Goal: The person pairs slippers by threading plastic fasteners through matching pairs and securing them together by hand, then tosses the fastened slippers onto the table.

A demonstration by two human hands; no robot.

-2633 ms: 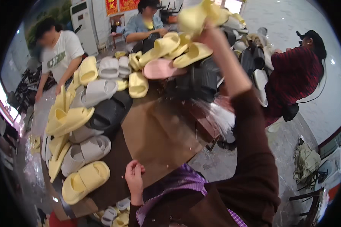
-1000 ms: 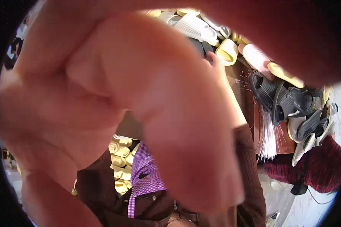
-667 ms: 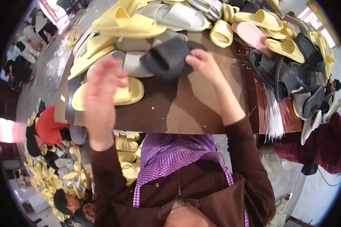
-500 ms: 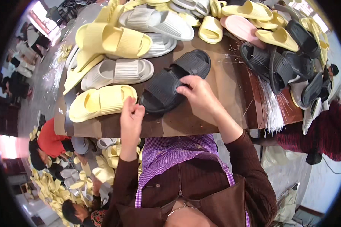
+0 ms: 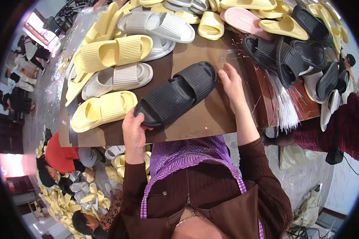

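A pair of black ribbed slide slippers (image 5: 175, 95), fitted one into the other, lies slantwise near the front of the table. My left hand (image 5: 135, 129) grips its near left end, thumb on top and fingers underneath. Beside the far right end, my right hand (image 5: 232, 81) is held with thumb and fingers apart and nothing in it; whether it touches the slipper I cannot tell. Just left of the black pair sits a yellow pair (image 5: 103, 109). Behind that are a light grey pair (image 5: 117, 79) and another yellow pair (image 5: 113, 51).
Grey slippers (image 5: 157, 26), yellow ones and a pink slipper (image 5: 246, 20) cover the table's back. Black slippers (image 5: 289, 59) pile up at the right, beside a bundle of thin white strands (image 5: 284, 105) hanging over the edge. People work among heaped yellow slippers (image 5: 60, 199) below left.
My right hand has left the middle of the black pair and moved right, past its far end. My left hand has closed on the near end. The view has shifted slightly.
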